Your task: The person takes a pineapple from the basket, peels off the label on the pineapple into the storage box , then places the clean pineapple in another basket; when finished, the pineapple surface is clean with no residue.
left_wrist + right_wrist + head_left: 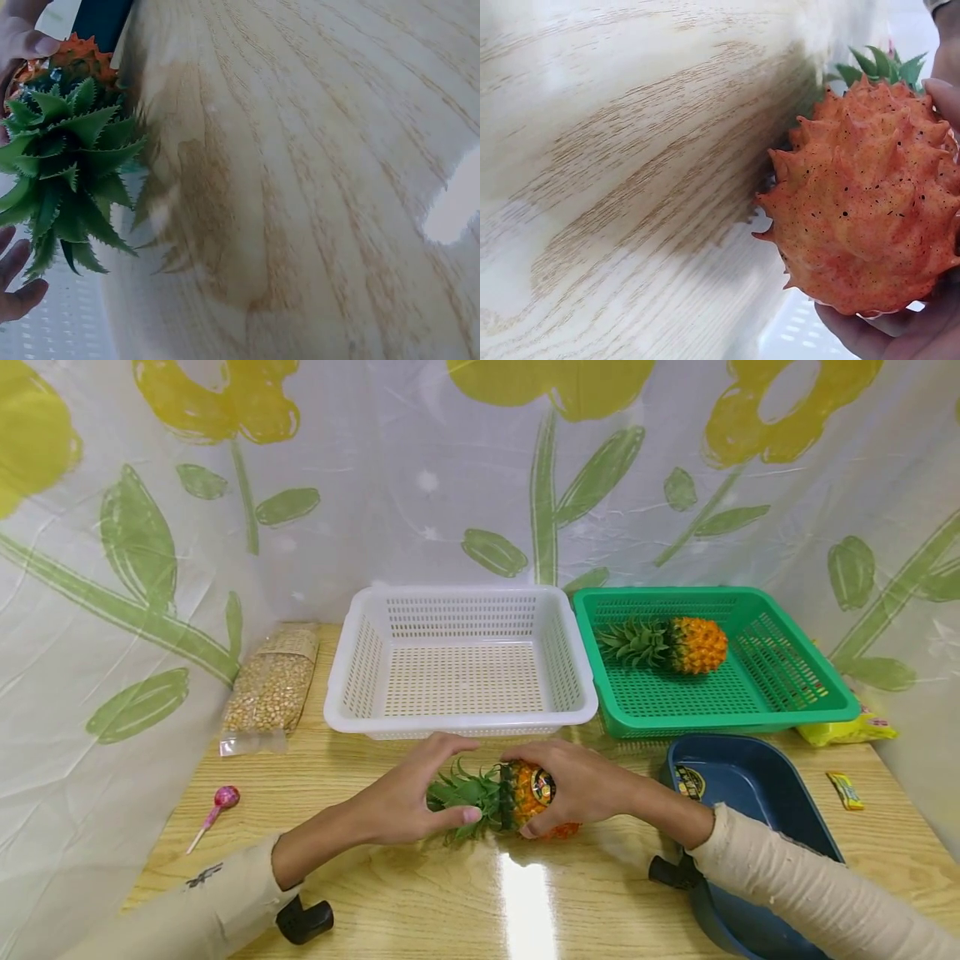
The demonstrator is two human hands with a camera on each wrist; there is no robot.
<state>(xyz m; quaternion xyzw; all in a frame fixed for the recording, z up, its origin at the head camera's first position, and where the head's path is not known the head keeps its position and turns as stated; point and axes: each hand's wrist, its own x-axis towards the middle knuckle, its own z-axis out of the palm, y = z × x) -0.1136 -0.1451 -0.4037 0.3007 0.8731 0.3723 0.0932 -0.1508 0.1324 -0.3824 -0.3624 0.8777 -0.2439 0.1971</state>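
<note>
A small pineapple [517, 802] lies sideways in front of the white basket [461, 725], its green crown [467, 792] toward the left. My right hand [585, 781] grips its orange body, thumb on the near side and fingers on the far side. A round dark label shows beside that hand. In the right wrist view the spiky base [870, 202] faces the camera. My left hand [408, 797] is spread around the crown, thumb and fingers well apart. The left wrist view shows those fingertips [26, 300] beside the leaves. Whether the pineapple touches the table cannot be told.
A second pineapple [701, 645] lies in the green basket [720, 724]. A dark blue basin [738, 768] stands under my right forearm. Left are a lollipop [226, 797] and a bag of kernels [273, 685]; right, a wrapped candy [846, 791] and a yellow packet [836, 732].
</note>
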